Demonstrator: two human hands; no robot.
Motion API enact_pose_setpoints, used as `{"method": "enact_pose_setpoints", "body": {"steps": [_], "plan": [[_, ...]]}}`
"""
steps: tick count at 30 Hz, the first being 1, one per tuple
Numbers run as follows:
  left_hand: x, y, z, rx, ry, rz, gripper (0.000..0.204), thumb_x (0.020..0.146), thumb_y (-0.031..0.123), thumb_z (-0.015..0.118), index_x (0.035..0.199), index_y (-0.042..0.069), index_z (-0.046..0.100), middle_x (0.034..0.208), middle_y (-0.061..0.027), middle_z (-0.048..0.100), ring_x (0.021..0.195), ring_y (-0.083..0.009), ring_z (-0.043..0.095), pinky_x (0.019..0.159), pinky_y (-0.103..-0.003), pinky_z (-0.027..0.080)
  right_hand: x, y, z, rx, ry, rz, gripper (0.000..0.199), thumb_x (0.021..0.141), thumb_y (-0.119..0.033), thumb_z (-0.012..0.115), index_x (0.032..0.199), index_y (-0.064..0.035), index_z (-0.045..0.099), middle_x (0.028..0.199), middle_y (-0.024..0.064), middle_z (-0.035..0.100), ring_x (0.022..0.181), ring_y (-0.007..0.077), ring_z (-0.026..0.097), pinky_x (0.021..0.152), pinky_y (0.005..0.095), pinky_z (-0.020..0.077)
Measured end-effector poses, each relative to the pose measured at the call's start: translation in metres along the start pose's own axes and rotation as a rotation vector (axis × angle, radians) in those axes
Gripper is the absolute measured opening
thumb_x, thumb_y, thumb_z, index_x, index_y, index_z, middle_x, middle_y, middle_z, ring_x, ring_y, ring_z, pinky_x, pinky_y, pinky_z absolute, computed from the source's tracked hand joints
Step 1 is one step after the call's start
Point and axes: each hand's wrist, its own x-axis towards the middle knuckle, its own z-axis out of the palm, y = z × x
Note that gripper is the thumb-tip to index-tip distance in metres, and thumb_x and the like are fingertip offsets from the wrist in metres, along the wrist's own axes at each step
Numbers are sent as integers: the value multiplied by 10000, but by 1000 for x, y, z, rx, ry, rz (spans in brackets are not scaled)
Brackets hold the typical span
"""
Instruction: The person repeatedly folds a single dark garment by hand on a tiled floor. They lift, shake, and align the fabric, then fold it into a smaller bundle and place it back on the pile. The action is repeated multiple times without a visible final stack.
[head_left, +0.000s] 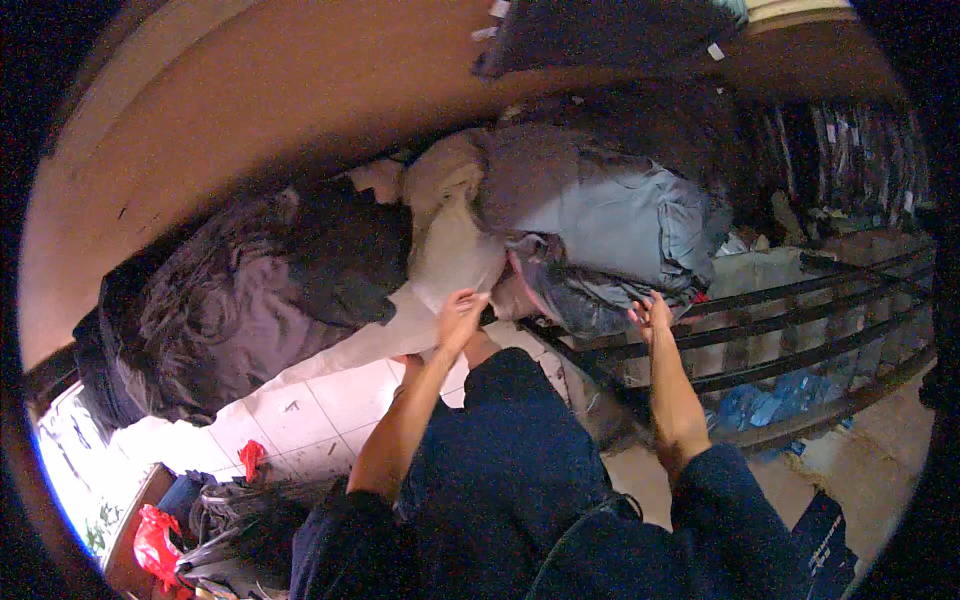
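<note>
My left hand (pixel 461 314) is at the lower edge of a beige cloth (pixel 440 245), its fingertips pinched together on the fabric. Over on the right, my right hand (pixel 652 314) is beside the front edge of a pile of folded grey-blue garments (pixel 630 220); its fingers are loosely bent and apart, with nothing visible in them. Dark garments with a reddish edging (pixel 570 295) stick out under that pile, between my hands. To the left of the beige cloth lies a big heap of dark cloth (pixel 260 270).
A black metal rack frame (pixel 720 345) runs along the right, with blue plastic (pixel 770 400) beneath it. Hanging dark clothes (pixel 850 160) are at the far right. Red plastic bags (pixel 157 545) and dark bundles (pixel 245 520) sit at lower left on the tiled floor (pixel 335 405).
</note>
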Motion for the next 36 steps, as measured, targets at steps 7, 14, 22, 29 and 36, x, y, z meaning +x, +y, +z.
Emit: {"method": "enact_pose_setpoints", "body": {"steps": [7, 14, 22, 29, 36], "plan": [[131, 90, 205, -481, 402, -520, 1297, 681, 454, 987, 1570, -101, 222, 1604, -186, 438, 1440, -362, 460, 1092, -595, 463, -29, -3, 32, 142, -172, -11, 524, 1021, -353, 674, 1461, -142, 484, 1414, 103, 531, 1104, 301, 652, 890, 543, 586], [30, 158, 191, -627, 75, -154, 315, 894, 258, 834, 1124, 111, 677, 1071, -19, 723, 945, -145, 686, 737, -348, 555, 1, -18, 46, 679, -61, 206, 889, 881, -634, 745, 1575, -177, 427, 1604, 116, 423, 1393, 334, 501, 1136, 587, 436], [-130, 217, 108, -610, 208, -46, 407, 961, 249, 787, 1300, 73, 648, 1260, -33, 687, 1203, -211, 624, 1032, -379, 490, -35, -88, 49, 555, -160, 18, 444, 938, -336, 725, 1256, -30, 672, 1287, 121, 698, 1108, 317, 682, 999, 525, 541], [-239, 181, -66, -925, 251, 109, 338, 1038, 334, 658, 1306, 129, 661, 1282, -39, 696, 1218, -220, 643, 1051, -398, 513, -239, -121, 102, 330, -455, 1, 460, 923, -280, 763, 1265, 4, 646, 1225, 130, 710, 1077, 291, 699, 981, 486, 572], [-417, 210, -157, -1029, 318, 720, 384, 1036, 283, 646, 1355, 69, 644, 1320, -80, 700, 1200, -252, 677, 1070, -410, 540, -433, -137, 90, 462, -1169, -33, 381, 1014, -278, 675, 1307, -36, 662, 1286, 107, 720, 1182, 265, 691, 1044, 434, 557]]}}
